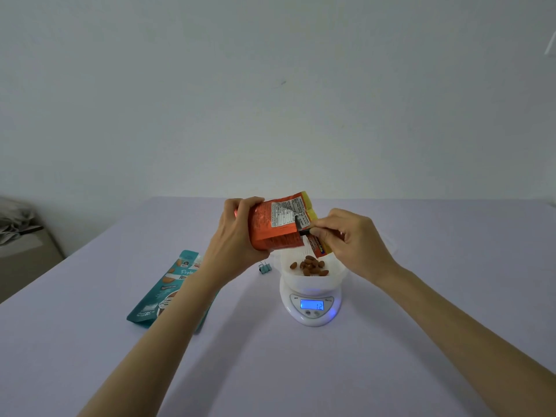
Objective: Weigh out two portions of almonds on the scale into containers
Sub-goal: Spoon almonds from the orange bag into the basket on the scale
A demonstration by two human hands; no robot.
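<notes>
An orange almond bag point(276, 225) is tipped over a white container point(313, 273) standing on the white kitchen scale point(311, 308). My left hand point(237, 233) grips the bag's body from the left. My right hand point(353, 239) pinches the bag's open mouth at its lower right edge. Several brown almonds point(311, 266) lie in the container. The scale's blue display point(312, 304) is lit and reads about 12.
A teal almond pouch point(164, 291) lies flat on the lilac table point(301, 371) to the left, partly under my left forearm. A small blue binder clip point(264, 268) sits just left of the scale. Grey furniture point(21, 245) stands at the far left.
</notes>
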